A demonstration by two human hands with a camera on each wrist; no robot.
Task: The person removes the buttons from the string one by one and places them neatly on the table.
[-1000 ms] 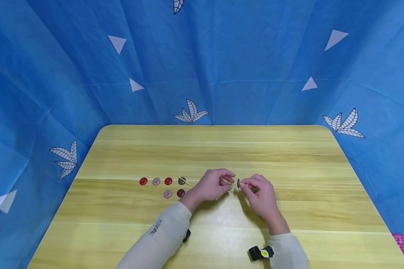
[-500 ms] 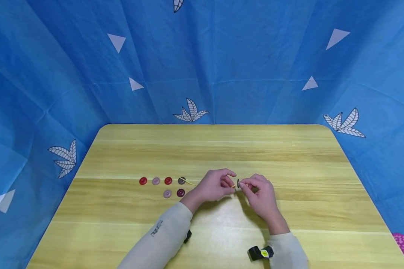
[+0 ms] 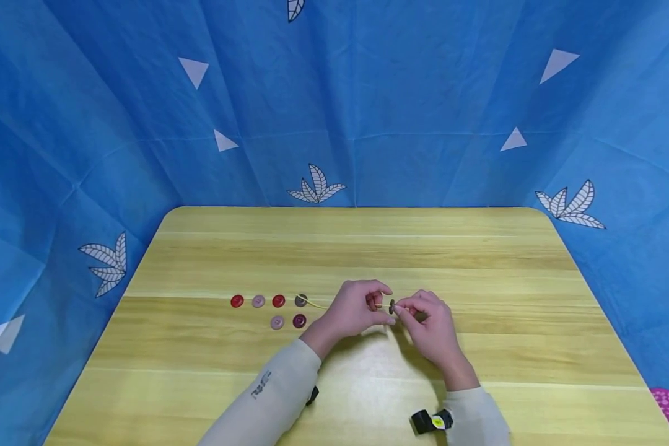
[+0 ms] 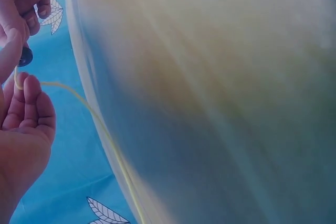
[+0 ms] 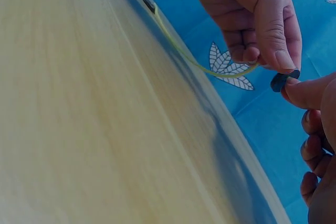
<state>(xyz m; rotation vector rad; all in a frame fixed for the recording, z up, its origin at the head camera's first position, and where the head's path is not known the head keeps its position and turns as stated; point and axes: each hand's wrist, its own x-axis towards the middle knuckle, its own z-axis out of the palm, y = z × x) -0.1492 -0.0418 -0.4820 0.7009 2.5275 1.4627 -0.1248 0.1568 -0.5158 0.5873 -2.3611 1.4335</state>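
My left hand holds the yellow cord with curled fingers, its thumb and forefinger beside a dark grey button. From the other side my right hand pinches that button, which stands on edge above the table. A short yellow bit shows at the right fingers, so the cord seems to pass through the button. In the right wrist view both thumbs meet at the dark button, and the cord sags leftward. The left wrist view shows the cord trailing from the left fingers; its hole is hidden.
On the wooden table, left of my hands, lie red buttons, pinkish buttons, a maroon button and a grey button under the cord's far end. Blue cloth surrounds the table.
The left hand has shifted slightly right, bringing the cord to the button. The button has moved slightly left, and yellow now shows on its right side too.
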